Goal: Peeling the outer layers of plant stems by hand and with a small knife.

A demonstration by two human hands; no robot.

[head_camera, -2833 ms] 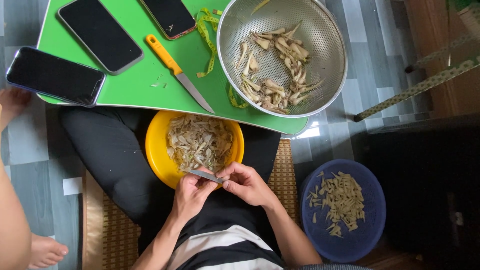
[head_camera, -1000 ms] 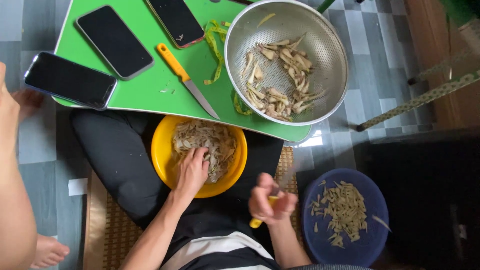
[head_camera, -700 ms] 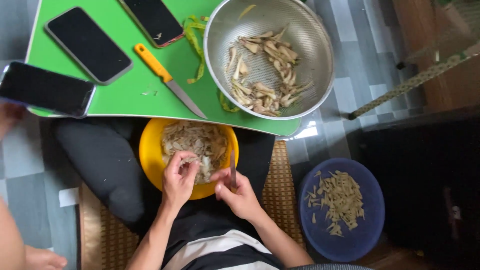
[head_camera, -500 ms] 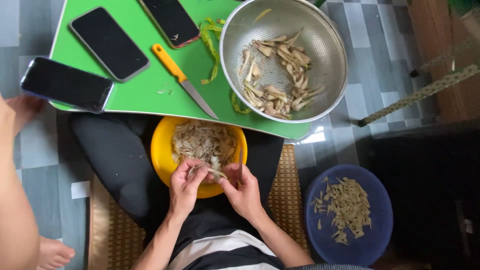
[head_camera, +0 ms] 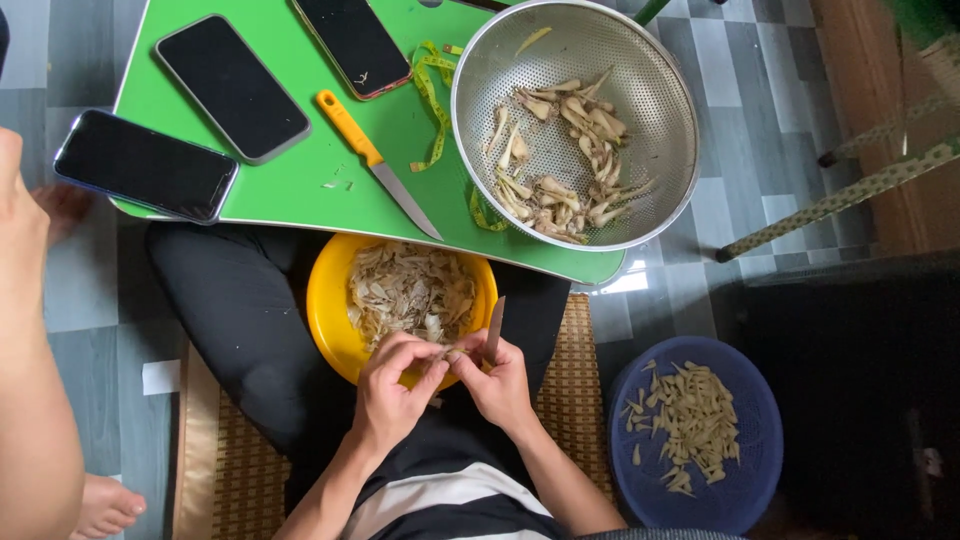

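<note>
Change: your left hand [head_camera: 395, 385] left the yellow bowl [head_camera: 330, 300], now pinching a root [head_camera: 452, 352]
Right hand [head_camera: 500, 375]: grips knife [head_camera: 494, 330], ready to trim

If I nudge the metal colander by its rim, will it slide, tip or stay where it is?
The colander has a rounded bowl, so it would probably rock before sliding. Part of it overhangs the green table edge, so a push toward the person may tip it off. It holds only a thin layer of pale root pieces, so it is likely light.
</note>
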